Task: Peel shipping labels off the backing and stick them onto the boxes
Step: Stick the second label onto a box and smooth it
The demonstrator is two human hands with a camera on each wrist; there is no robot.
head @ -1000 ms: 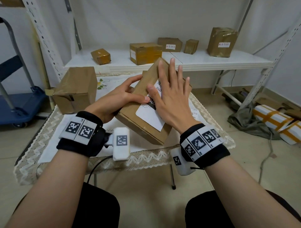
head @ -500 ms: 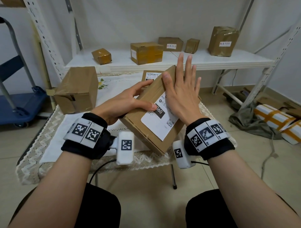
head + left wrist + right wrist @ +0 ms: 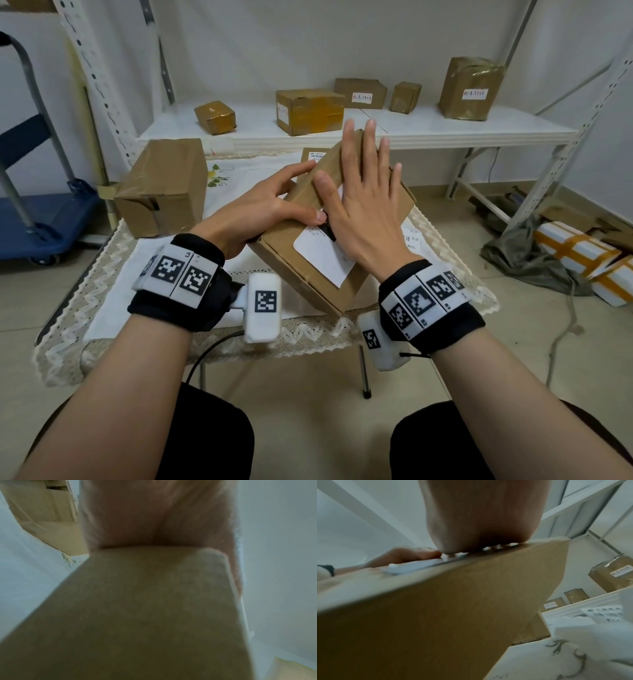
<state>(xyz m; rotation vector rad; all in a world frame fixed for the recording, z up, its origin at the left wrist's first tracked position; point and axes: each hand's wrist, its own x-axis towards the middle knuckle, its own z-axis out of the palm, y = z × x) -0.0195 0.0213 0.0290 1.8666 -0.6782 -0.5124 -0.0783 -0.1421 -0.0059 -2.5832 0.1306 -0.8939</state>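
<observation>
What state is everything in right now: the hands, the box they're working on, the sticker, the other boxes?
Left hand: grips the box's left side.
Right hand: flat, fingers straight, pressing the label.
Brown cardboard box: tilted, held between the hands.
White shipping label: stuck on the box's top face.
Large brown carton: resting on the table, left.

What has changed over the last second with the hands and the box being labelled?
The right hand, flat on the white label, slid up the box a half second ago and has now come back down over more of the label. The left hand still grips the box's left side, thumb on the label. Box still tilted on the table.
</observation>
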